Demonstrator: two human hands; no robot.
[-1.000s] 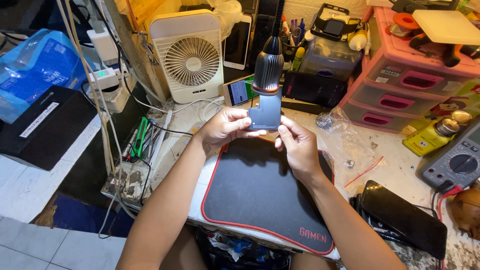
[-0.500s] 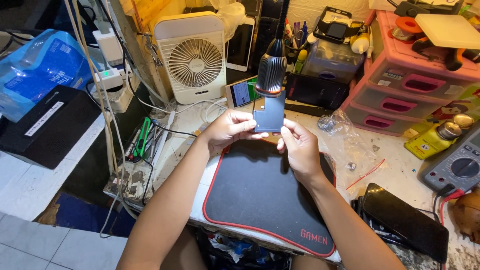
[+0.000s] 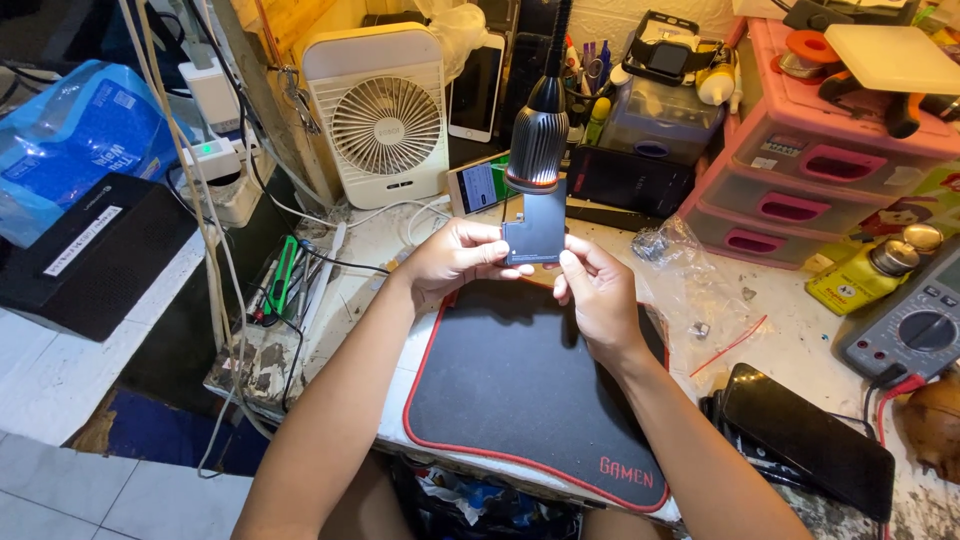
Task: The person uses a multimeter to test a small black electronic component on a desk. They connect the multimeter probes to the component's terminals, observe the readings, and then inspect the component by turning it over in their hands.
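Both hands hold a flat dark plate (image 3: 535, 232) above the mat (image 3: 520, 400), just under the lamp head (image 3: 538, 150). The left hand (image 3: 455, 258) pinches its left edge, grip clamped; the right hand (image 3: 595, 290) clamps the right edge. A fan (image 3: 375, 120) stands beyond, on the bench (image 3: 800, 340).

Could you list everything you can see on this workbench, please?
dark flat plate: one, grey-black, held up under the lamp
gooseneck lamp: one, black, above the plate
desk fan: one, white, back left
mat: one, black with red edge, table centre
drawer unit: one, pink, back right
multimeter: one, grey, right edge
phone: one, black, lower right
bottle: one, yellow, right
left hand: grips the plate's left edge
right hand: grips its right edge
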